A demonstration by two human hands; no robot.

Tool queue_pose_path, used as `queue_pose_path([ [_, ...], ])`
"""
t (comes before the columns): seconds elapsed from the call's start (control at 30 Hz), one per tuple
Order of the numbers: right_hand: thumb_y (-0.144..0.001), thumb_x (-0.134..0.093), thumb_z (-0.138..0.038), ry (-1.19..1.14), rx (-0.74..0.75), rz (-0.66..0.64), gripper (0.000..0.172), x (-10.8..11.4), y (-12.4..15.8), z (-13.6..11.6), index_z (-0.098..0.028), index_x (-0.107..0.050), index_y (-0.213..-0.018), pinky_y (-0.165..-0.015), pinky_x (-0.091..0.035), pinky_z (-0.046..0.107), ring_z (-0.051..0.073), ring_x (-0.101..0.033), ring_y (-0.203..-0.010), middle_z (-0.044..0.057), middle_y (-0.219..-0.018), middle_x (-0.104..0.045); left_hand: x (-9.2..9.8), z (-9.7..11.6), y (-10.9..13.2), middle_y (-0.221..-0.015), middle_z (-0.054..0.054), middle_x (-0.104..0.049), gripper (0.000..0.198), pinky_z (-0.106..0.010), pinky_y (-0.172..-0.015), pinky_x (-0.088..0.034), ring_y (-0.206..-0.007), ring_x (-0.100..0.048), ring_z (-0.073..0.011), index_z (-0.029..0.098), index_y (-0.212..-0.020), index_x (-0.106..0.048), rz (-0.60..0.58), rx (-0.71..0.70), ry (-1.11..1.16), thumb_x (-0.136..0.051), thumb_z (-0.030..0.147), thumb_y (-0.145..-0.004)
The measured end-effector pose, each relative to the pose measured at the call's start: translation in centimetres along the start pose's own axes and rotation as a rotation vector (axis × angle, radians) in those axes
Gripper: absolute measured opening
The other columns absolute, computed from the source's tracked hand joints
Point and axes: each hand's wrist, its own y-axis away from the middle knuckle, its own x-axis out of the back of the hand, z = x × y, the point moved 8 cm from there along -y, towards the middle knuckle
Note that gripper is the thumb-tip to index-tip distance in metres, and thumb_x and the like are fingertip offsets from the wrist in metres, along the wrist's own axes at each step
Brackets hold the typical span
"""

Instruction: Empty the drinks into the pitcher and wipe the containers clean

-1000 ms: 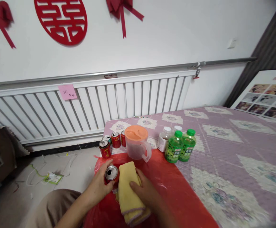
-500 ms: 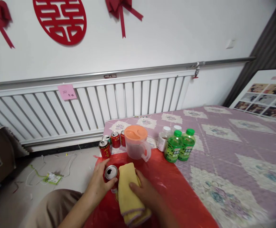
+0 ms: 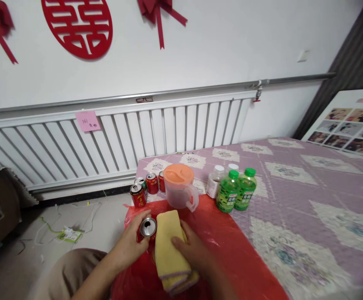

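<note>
My left hand [image 3: 134, 241] is wrapped round an opened red drink can [image 3: 148, 227], whose silver top faces up with its mouth hole showing. In my right hand [image 3: 192, 246] is a folded yellow cloth [image 3: 170, 246] with a purple stitched edge. The cloth stands close against the can's right side. Under both lies a red plastic sheet [image 3: 231, 254]. Just beyond, a clear plastic pitcher [image 3: 177, 196] with an orange lid [image 3: 178, 174] stands with its handle toward the right.
Several cans, among them a red one [image 3: 138, 196], stand left of the pitcher. Green-capped bottles [image 3: 228, 195] and white-capped bottles [image 3: 214, 183] are on its right. A flowered purple bedspread [image 3: 294, 200] spreads beneath. A white radiator [image 3: 156, 133] lines the wall; cords and a green packet [image 3: 70, 234] lie on the floor.
My left fingers have closed in round the can, which sits slightly farther right and more upright toward me. The cloth in my right hand has shifted up a little.
</note>
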Motion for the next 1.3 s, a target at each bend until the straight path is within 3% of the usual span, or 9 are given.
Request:
queue_pose_path([
  [0.17,-0.078,-0.06,-0.028,0.194,-0.002,0.052,0.059,0.5,-0.2,0.0,-0.017,-0.045,-0.134,-0.101,-0.043,0.042,0.026,-0.057,-0.118,0.013,-0.136,-0.057,-0.2,-0.1,0.0,-0.138,-0.009,-0.053,0.068,-0.045,-0.113,-0.034,-0.131,-0.048,-0.025,0.022,-0.134,-0.046,-0.039,0.004,0.006,-0.055,0.009,-0.068],
  [0.3,-0.077,-0.061,-0.03,0.17,-0.021,0.08,0.063,0.8,-0.2,0.1,-0.019,-0.044,-0.136,-0.102,-0.043,0.042,0.027,-0.056,-0.121,0.012,-0.137,-0.056,0.4,0.1,-0.1,-0.136,-0.011,-0.053,0.067,-0.05,-0.112,-0.034,-0.13,-0.047,-0.0297,0.021,-0.131,-0.047,0.085,-0.033,-0.074,-0.065,0.018,-0.067],
  [0.43,-0.078,-0.061,-0.038,-0.01,-0.019,0.071,0.066,0.6,0.0,0.0,-0.019,-0.039,-0.138,-0.092,-0.05,0.043,0.029,-0.06,-0.115,0.013,-0.134,-0.057,0.8,0.0,-0.2,-0.128,-0.013,-0.057,0.069,-0.054,-0.106,-0.038,-0.124,-0.05,-0.0343,0.019,-0.129,-0.048,0.178,-0.029,-0.219,-0.071,0.023,-0.064],
  [0.63,-0.078,-0.064,-0.044,-0.144,0.009,0.018,0.067,0.1,0.2,-0.4,-0.02,-0.04,-0.136,-0.086,-0.054,0.042,0.03,-0.06,-0.115,0.013,-0.133,-0.059,0.4,0.1,-0.3,-0.128,-0.012,-0.058,0.059,-0.052,-0.106,-0.039,-0.122,-0.052,-0.0312,0.02,-0.126,-0.05,0.121,-0.046,-0.217,-0.063,0.018,-0.068],
  [0.87,-0.078,-0.061,-0.03,0.198,-0.031,0.043,0.062,0.6,-0.2,0.3,-0.017,-0.043,-0.137,-0.1,-0.044,0.041,0.027,-0.057,-0.119,0.013,-0.137,-0.055,0.0,-0.5,-0.3,-0.134,-0.011,-0.054,0.067,-0.046,-0.111,-0.036,-0.126,-0.05,-0.0259,0.02,-0.133,-0.043,0.005,-0.01,-0.067,-0.055,0.011,-0.067],
  [1.0,-0.079,-0.058,-0.029,0.224,-0.031,0.031,0.061,0.5,-0.3,0.2,-0.016,-0.043,-0.137,-0.1,-0.044,0.04,0.026,-0.057,-0.119,0.013,-0.137,-0.055,-0.1,-0.5,-0.1,-0.139,-0.011,-0.051,0.068,-0.046,-0.113,-0.032,-0.131,-0.046,-0.0256,0.02,-0.134,-0.043,-0.026,0.004,-0.019,-0.053,0.01,-0.068],
  [1.3,-0.078,-0.062,-0.041,-0.055,-0.006,0.063,0.067,0.3,0.0,-0.5,-0.018,-0.039,-0.137,-0.087,-0.054,0.042,0.031,-0.06,-0.116,0.014,-0.135,-0.057,0.6,-0.8,-0.5,-0.126,-0.013,-0.058,0.062,-0.052,-0.105,-0.039,-0.12,-0.053,-0.0315,0.017,-0.126,-0.049,0.174,0.007,-0.179,-0.067,0.022,-0.067],
])
